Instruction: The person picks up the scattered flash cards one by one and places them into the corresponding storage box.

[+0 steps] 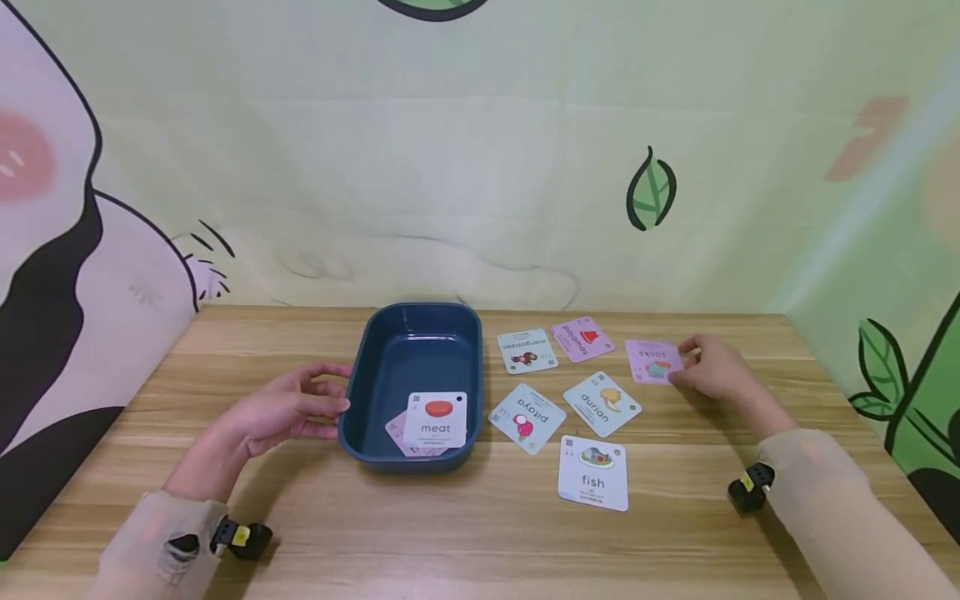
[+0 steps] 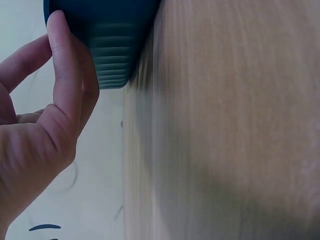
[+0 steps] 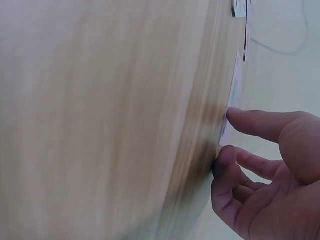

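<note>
My left hand (image 1: 296, 404) is at the left side of a dark blue bin (image 1: 427, 313), its thumb (image 2: 62, 60) and fingers touching the outer wall near the rim. Inside lies a white "meat" card (image 1: 435, 435), partly covering a pink card (image 1: 396, 427). My right hand (image 1: 712, 367) pinches a pink "socks" card (image 1: 651, 360) at its right end. In the right wrist view the thumb lies on that card (image 3: 234, 92) and a bent finger meets its edge; the card is on the tabletop or barely above it, I cannot tell which.
Between bin and right hand lie a "mangosteen" card (image 1: 527, 350), a pink "pajamas" card (image 1: 583, 338), a "pitaya" card (image 1: 527, 418), a "durian" card (image 1: 602, 403) and a "fish" card (image 1: 592, 473). A printed backdrop (image 1: 450, 183) stands behind the wooden table (image 1: 420, 542).
</note>
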The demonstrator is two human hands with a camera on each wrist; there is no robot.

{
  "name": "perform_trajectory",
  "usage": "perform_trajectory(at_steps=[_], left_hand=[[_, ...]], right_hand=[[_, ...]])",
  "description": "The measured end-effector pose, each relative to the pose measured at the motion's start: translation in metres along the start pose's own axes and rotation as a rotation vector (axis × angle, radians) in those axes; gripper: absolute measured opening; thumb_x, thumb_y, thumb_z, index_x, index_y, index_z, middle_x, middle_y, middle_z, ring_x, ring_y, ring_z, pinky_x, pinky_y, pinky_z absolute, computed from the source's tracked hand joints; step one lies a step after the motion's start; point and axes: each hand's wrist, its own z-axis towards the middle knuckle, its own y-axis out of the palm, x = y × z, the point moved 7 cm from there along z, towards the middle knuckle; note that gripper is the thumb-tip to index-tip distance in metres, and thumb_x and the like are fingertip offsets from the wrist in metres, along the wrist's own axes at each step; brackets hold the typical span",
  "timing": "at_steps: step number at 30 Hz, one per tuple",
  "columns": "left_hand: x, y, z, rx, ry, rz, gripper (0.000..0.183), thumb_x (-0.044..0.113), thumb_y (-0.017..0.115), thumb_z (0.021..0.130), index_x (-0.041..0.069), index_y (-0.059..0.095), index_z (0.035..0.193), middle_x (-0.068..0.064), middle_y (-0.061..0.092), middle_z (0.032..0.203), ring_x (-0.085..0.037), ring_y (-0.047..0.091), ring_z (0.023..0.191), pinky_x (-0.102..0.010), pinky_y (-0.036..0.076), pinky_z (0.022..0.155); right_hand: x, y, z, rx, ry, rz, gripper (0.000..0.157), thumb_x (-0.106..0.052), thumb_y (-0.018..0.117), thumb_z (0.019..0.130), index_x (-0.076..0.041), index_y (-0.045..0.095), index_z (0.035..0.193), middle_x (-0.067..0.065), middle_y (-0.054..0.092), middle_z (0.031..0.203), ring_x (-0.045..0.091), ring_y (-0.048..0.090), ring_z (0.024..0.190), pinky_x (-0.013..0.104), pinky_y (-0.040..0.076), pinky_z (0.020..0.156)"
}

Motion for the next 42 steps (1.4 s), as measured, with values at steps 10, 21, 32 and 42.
perform_trajectory(at_steps=[10,21,32,42], left_hand=[[-0.001,-0.002,0.001,0.014,-0.011,0.011,0.064,0.003,0.064,0.1,-0.004,0.027,0.151,-0.016,0.053,0.112,-0.024,0.067,0.088,-0.044,0.06,0.086],[0.0,-0.001,0.002,-0.008,-0.002,0.004,0.063,0.004,0.064,0.1,-0.004,0.027,0.15,-0.015,0.054,0.111,-0.022,0.067,0.088,-0.042,0.061,0.085],[-0.001,-0.001,0.0,-0.016,0.001,-0.008,0.065,0.004,0.064,0.1,-0.005,0.025,0.151,-0.017,0.054,0.113,-0.023,0.067,0.089,-0.043,0.06,0.086],[-0.001,-0.002,0.001,-0.011,0.003,-0.011,0.064,0.003,0.064,0.1,-0.004,0.025,0.151,-0.016,0.054,0.112,-0.023,0.068,0.089,-0.042,0.06,0.086]], right_hand=[[-0.004,0.007,-0.015,-0.133,0.008,0.05,0.065,-0.004,0.076,0.086,0.023,0.04,0.133,0.02,0.053,0.095,0.019,0.053,0.066,0.03,0.049,0.054],[-0.006,0.002,-0.011,-0.17,-0.012,0.039,0.069,-0.008,0.076,0.086,0.02,0.039,0.137,0.023,0.056,0.1,0.021,0.056,0.069,0.033,0.053,0.055],[-0.002,0.0,-0.001,-0.185,-0.065,-0.021,0.064,-0.012,0.077,0.086,0.016,0.048,0.134,0.024,0.059,0.101,0.018,0.053,0.062,0.03,0.049,0.052],[-0.007,-0.002,-0.001,-0.173,-0.099,-0.085,0.051,-0.01,0.077,0.085,0.013,0.056,0.125,0.019,0.057,0.095,0.022,0.054,0.068,0.033,0.048,0.056]])
